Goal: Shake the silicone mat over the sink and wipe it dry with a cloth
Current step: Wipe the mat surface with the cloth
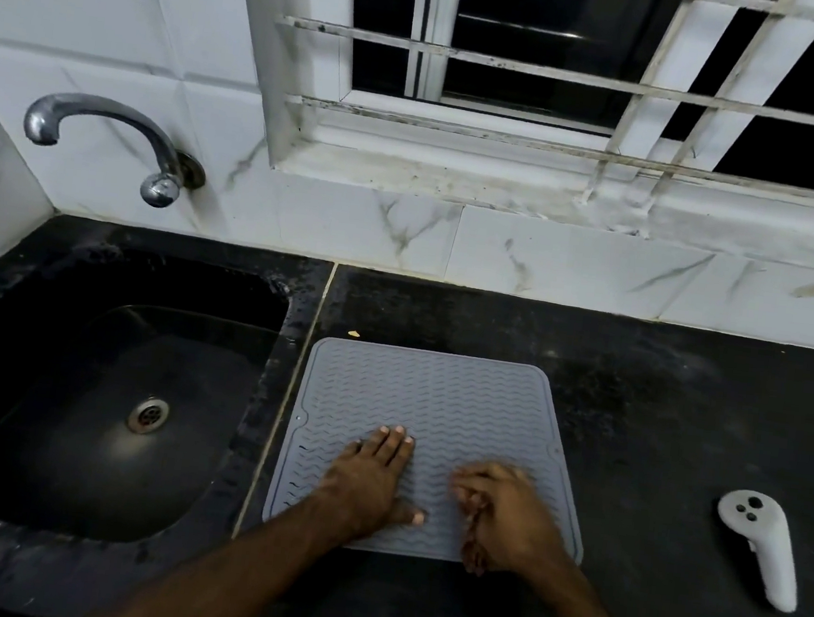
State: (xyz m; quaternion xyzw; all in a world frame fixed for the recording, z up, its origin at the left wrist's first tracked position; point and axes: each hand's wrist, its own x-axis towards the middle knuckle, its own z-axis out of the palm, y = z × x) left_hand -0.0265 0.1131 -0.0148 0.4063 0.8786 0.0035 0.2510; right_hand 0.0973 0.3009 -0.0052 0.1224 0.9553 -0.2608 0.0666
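A grey silicone mat (435, 401) with a wavy ribbed surface lies flat on the black countertop, just right of the sink (88, 501). My left hand (372, 480) rests palm down on the mat's near left part, fingers stretched out and holding nothing. On the mat's near right part is my right hand (504, 514), blurred, with its fingers curled inward. A small dark brownish bunch shows under its fingers; I cannot tell whether it is a cloth. No other cloth is in view.
The black sink has a metal drain (149, 413), and a curved metal tap (111, 136) juts from the tiled wall above it. A white handheld controller (761, 546) lies on the counter (677, 397) to the right. A barred window (570, 74) is behind.
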